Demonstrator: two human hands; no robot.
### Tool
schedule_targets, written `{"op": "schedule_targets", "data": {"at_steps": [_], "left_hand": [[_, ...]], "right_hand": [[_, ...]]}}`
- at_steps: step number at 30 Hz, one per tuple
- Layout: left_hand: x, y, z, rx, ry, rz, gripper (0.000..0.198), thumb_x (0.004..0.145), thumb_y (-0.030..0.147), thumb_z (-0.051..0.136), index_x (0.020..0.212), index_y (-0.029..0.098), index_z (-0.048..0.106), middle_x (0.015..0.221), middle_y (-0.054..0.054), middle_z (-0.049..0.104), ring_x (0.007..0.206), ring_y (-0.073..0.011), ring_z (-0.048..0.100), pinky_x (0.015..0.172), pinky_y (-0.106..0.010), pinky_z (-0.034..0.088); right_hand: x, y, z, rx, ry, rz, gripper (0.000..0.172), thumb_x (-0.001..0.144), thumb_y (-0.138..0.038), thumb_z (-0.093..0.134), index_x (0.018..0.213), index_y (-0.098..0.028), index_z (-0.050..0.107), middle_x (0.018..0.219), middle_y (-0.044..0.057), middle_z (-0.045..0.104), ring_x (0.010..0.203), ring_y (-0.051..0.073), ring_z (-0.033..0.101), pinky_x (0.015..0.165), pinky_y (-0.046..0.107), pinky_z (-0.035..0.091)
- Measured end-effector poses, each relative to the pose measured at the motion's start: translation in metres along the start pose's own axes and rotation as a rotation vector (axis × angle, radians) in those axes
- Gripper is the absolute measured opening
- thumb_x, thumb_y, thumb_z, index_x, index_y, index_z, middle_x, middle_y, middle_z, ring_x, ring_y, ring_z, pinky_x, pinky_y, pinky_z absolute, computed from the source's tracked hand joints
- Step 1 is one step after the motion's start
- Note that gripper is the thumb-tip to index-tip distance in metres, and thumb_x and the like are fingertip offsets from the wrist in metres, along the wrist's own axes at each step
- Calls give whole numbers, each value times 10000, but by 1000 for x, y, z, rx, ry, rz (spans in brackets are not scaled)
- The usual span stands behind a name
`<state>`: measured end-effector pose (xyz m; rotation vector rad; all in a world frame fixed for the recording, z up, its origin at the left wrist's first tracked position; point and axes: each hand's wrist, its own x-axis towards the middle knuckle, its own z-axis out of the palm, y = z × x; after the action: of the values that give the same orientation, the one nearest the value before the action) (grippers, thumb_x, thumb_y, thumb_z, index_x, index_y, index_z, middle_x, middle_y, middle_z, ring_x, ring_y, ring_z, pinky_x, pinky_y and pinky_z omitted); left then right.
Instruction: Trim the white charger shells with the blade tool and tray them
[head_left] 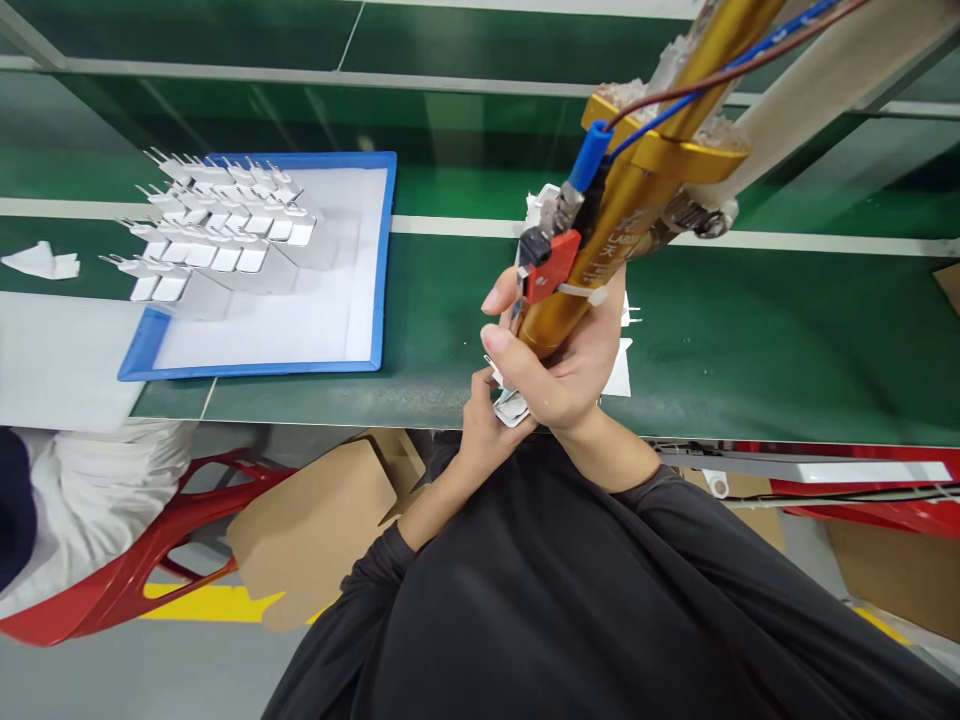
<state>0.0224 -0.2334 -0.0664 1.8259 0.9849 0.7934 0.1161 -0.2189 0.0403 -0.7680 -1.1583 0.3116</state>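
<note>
the right hand (570, 370) grips the gold tool (600, 260) down over a white part (512, 407) pinched in the left hand (487, 425) at the belt's (750, 340) near edge, likely mid-fastening, needing a steady part under the tip.

A tray (379, 250) sits on the counter (750, 330) at left, rows of plugs (217, 225) packed into its far-left corner. A loose plug (41, 262) lies left of the tray, beyond a sheet (60, 360) at the counter's near edge. Right of the tray, above the near edge, the right hand (562, 360) grips a driver (645, 190) slanting up to the right; the left hand (484, 425) sits just below it, holding a plug (512, 407). More plugs (621, 370) lie behind the hands. Chairs (150, 560) stand below the counter.
</note>
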Motion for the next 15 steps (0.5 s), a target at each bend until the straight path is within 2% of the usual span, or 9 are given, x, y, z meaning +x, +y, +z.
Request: {"op": "schedule_targets", "data": {"at_steps": [5,10,13,15], "left_hand": [[-2,4,-1,-35,10,20,501,717,367,729,1113,191,477,1040,-89,689,930,-229,704,739,-300,555],[2,10,-4,-18,-13,20,444,751,379,698,1117,195,527,992,-69,708,874,-214,704,733,-291,544],[5,8,-13,84,-26,16,393,776,374,683,1113,198,584,930,-43,720,807,-190,691,718,-272,525],[7,4,-24,146,-9,-7,387,779,388,686,1108,198,615,891,-24,723,759,-171,677,706,-253,511]], "right_hand": [[2,2,1,-63,3,39,298,906,-394,535,1106,-302,334,806,-46,539,469,72,478,559,286,600],[4,1,0,-56,46,-16,362,848,-450,644,1042,-285,386,875,-10,546,656,122,598,691,354,625],[3,2,-6,-49,4,5,357,886,-552,564,1085,-305,400,901,-14,547,565,84,534,570,309,587],[2,3,-10,-28,-5,39,308,933,-561,472,1108,-317,402,914,-17,549,485,46,455,464,238,515]]}}
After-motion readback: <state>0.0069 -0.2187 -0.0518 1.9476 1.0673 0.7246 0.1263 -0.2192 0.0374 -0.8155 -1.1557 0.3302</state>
